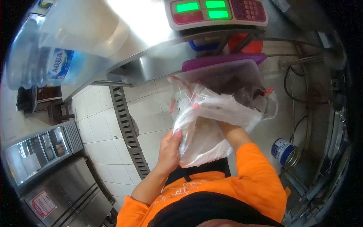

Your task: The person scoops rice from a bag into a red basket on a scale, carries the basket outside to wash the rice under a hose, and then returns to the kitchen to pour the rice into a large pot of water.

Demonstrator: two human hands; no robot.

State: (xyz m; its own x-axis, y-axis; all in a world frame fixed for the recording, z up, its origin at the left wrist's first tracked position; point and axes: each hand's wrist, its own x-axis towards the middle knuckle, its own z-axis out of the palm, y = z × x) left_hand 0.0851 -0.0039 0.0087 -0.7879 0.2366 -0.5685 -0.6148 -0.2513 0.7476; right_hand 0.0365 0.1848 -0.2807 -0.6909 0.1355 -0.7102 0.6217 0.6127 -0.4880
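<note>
Bag (204, 130), clear plastic: left grip (169, 149) clamped on its near side; right grip buried inside (hidden, so its state cannot be told). Tub (227, 75) just beyond, under worktop (159, 60).

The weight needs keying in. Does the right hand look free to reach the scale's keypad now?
Probably not: the right hand is sunk inside the plastic bag that the left hand pinches, and the scale sits beyond it on the counter.
</note>
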